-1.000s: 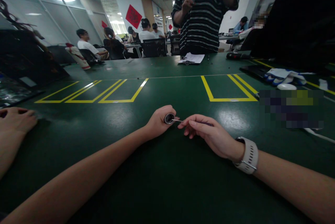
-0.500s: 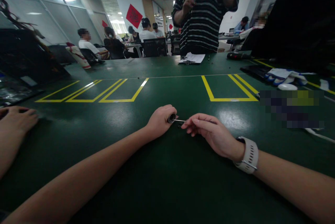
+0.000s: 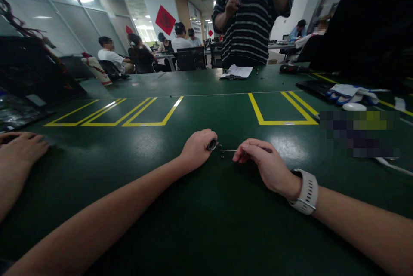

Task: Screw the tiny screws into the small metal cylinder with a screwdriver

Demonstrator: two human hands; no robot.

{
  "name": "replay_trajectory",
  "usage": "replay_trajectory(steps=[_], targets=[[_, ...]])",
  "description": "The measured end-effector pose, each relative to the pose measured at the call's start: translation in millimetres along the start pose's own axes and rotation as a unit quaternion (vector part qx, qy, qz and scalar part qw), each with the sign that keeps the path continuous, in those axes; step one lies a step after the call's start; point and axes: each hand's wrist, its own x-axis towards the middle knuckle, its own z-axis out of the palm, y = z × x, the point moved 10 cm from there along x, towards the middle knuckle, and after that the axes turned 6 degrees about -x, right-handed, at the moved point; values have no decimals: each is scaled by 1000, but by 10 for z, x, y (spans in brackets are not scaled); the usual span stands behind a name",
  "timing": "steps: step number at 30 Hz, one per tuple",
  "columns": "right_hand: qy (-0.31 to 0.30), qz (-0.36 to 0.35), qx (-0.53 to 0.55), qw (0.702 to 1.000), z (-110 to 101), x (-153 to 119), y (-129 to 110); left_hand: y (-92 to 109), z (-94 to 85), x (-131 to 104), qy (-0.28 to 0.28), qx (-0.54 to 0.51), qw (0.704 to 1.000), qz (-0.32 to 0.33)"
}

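**Hollow Cylinder and Thin Tool, Two-Handed Grip**

On my remote view, the left hand (image 3: 197,150) is at the middle of the green counter (image 3: 206,211), its fingers curled around a hollow cylinder (image 3: 212,145), open end facing the camera. The right hand (image 3: 263,160), a pale watch (image 3: 306,192) at its wrist, pinches a thin-shafted tool (image 3: 229,151) between its fingers. I see the shaft apart from the cylinder, its tip beside small dark parts (image 3: 222,157); whether it touches them I cannot tell. Yellow tape outlines (image 3: 274,123) lie beyond.
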Motion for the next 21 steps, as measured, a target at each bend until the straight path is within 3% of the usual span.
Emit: replay_trajectory(steps=[6,11,16,21], targets=[[34,-18,-18,999,-72,2,-9,-38,-31,5,17,-18,1000,-18],[83,-7,-91,992,-177,49,40,-264,-210,-35,115,-55,985,-113],[45,15,-260,964,-64,135,68,-423,-298,-87,168,-94,965,-177],[-21,-18,-350,937,188,346,109,-615,-343,-166,224,-134,935,-241]])
